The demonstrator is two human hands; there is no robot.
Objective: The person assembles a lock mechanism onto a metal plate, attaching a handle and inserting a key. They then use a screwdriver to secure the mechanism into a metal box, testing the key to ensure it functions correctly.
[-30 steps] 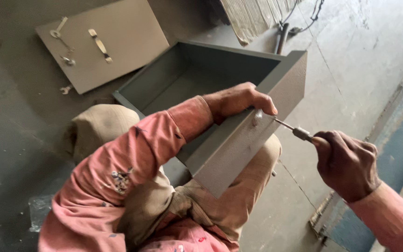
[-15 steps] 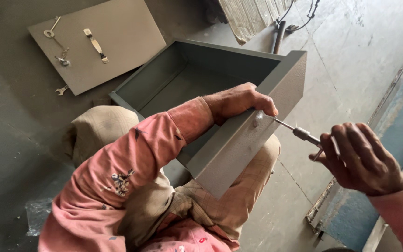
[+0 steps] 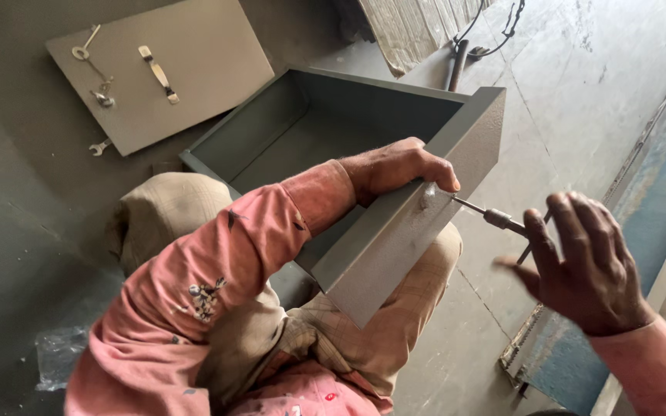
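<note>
The left hand clamps the near wall of the grey sheet-metal box propped on the lap; stiff, probably heavy, best held by its rim. The right hand, fingers spread open, loosely touches the screwdriver

Dusty grey concrete floor, bearing an open grey metal box near centre, a flat metal panel at eleven o'clock, a small wrench just beside the panel's lower edge.
</note>
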